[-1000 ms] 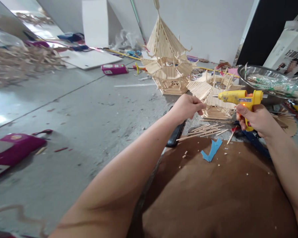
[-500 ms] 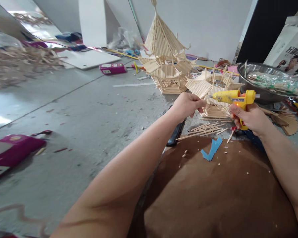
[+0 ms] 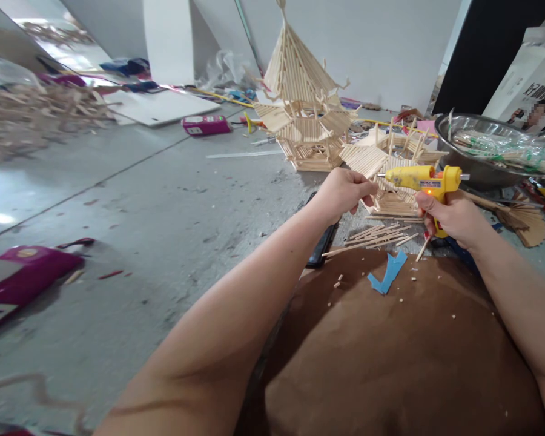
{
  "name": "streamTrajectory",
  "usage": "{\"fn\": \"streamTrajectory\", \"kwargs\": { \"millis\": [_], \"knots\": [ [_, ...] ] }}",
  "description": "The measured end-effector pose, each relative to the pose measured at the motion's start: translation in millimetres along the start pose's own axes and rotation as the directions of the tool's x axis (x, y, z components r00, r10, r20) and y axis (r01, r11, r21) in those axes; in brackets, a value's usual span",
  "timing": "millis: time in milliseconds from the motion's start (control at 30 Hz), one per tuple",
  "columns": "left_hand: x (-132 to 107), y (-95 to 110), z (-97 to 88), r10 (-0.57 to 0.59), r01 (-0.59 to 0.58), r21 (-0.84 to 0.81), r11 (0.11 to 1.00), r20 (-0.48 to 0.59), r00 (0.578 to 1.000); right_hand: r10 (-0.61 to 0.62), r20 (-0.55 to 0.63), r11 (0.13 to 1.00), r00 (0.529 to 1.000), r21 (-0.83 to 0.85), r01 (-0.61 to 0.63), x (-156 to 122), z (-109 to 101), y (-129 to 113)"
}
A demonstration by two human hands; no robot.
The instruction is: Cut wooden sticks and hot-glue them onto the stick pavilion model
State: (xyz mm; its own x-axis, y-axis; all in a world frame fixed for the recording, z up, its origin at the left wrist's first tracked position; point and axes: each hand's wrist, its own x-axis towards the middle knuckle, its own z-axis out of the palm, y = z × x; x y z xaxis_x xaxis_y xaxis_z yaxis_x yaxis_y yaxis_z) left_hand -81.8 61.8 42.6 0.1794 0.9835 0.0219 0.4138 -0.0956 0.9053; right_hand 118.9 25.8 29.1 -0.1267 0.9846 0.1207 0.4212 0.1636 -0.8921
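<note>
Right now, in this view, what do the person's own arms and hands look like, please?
The left arm and right arm are bare as far as they show, with no sleeves. The left forearm has a small dark spot. No glove, watch or bracelet is visible on the left hand or right hand.

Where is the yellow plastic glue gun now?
In the head view, the yellow plastic glue gun is right of centre, in the right hand, its metal nozzle near the left hand.

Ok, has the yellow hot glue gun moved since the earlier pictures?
Yes: against the metal bowl, the yellow hot glue gun has shifted left, toward the left hand.
</note>
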Motion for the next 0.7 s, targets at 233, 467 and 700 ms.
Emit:
{"fn": "streamTrajectory", "kwargs": {
  "millis": [233,467,700],
  "knots": [
    [0.2,-0.7,-0.2,-0.012,0.012,-0.003,1.0,0.021,1.0,0.003,-0.02,1.0,1.0,-0.006,-0.003,-1.8,2.3,-4.4],
    [1.6,-2.7,-0.3,0.016,-0.017,0.034,0.999,0.026,1.0,0.019,-0.028,1.0,0.999,0.0,-0.019,-2.8,3.2,-7.5],
    [2.9,-9.0,-1.1,0.095,-0.093,0.138,0.986,-0.009,0.995,-0.007,0.01,1.0,1.0,0.01,0.007,-2.6,1.2,-2.6]
  ]
}}
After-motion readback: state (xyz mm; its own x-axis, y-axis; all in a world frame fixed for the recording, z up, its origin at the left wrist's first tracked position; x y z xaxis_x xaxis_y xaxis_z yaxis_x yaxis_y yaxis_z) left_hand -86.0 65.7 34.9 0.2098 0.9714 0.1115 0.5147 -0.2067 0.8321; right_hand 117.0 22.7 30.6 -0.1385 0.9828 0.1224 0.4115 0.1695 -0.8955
